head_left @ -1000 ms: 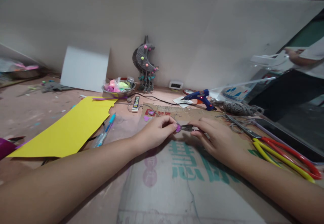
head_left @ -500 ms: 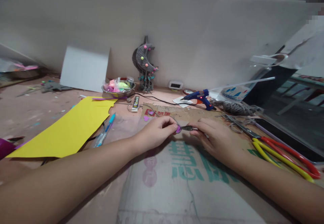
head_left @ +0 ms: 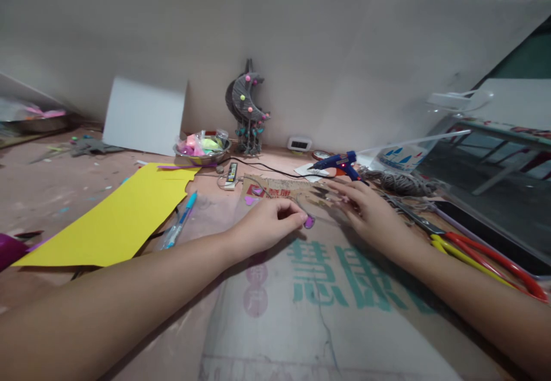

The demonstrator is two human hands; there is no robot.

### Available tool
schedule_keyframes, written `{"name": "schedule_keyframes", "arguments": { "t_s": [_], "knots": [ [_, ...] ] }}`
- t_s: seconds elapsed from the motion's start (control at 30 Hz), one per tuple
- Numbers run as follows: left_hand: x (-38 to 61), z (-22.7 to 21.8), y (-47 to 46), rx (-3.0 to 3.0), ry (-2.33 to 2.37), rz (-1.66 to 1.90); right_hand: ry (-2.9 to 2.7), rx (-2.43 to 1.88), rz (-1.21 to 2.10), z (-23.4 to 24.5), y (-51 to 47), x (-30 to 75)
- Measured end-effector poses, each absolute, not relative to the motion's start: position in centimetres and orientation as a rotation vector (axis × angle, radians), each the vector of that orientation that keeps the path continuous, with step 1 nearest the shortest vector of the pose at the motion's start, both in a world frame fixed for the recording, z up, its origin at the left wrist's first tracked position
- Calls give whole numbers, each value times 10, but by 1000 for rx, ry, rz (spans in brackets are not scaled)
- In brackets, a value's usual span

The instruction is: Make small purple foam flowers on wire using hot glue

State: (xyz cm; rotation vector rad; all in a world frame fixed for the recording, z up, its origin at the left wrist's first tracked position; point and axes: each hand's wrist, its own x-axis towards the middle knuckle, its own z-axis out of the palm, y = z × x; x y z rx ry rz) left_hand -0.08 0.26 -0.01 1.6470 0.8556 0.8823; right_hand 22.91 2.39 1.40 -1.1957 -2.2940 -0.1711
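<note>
My left hand [head_left: 273, 223] pinches a small purple piece [head_left: 309, 221] between thumb and forefinger, above a cardboard sheet [head_left: 275, 335]. A thin grey string [head_left: 300, 202] curves up by the fingertips. To the right, my right hand [head_left: 365, 206] is closed on dark-tipped tweezers [head_left: 322, 193], blurred by motion and apart from the purple piece. Two loose purple paper cutouts, one of them a heart-like shape [head_left: 251, 200], lie on the cardboard's far left corner.
A blue glue gun [head_left: 333, 164] with a lit red light stands behind my right hand. Grey yarn [head_left: 391, 183], scissors [head_left: 482, 255] and a phone [head_left: 491, 237] lie at right. Yellow paper [head_left: 116, 220] and a blue pen [head_left: 183, 220] lie left. A moon ornament [head_left: 245, 102] stands behind.
The tweezers in my right hand have come off the purple piece and moved right and away from me. My left hand keeps its pinch, nearly in the same place.
</note>
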Motion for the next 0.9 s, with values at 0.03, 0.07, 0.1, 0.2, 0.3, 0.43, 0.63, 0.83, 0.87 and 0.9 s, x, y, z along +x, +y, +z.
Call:
{"name": "schedule_keyframes", "arguments": {
  "t_s": [0.03, 0.07, 0.1, 0.2, 0.3, 0.43, 0.63, 0.83, 0.87, 0.9],
  "knots": [
    [-1, 0, 2, 1648, 848, 873, -2284, -1183, -167, 15, 23, 228],
    [-1, 0, 2, 1646, 841, 859, -2263, -1178, -150, 17, 21, 226],
    [-2, 0, 2, 1650, 838, 849, -2233, -1182, -119, 19, 16, 222],
    [-2, 0, 3, 1723, 863, 863, -2196, -1267, 78, 26, 0, 207],
    [-3, 0, 4, 1800, 908, 895, -2249, -1279, 281, 27, -11, 196],
    [-3, 1, 4, 1825, 911, 884, -2213, -1269, 447, 21, -10, 193],
    [-2, 2, 1, 1926, 918, 807, -2088, -1337, 555, 18, -10, 196],
    [0, 1, -1, 1952, 939, 833, -2150, -1295, 516, 21, -14, 193],
    [0, 0, -1, 1932, 942, 850, -2161, -1299, 504, 21, -14, 192],
    [0, 0, -1, 1918, 941, 860, -2171, -1304, 493, 22, -15, 192]
  ]
}}
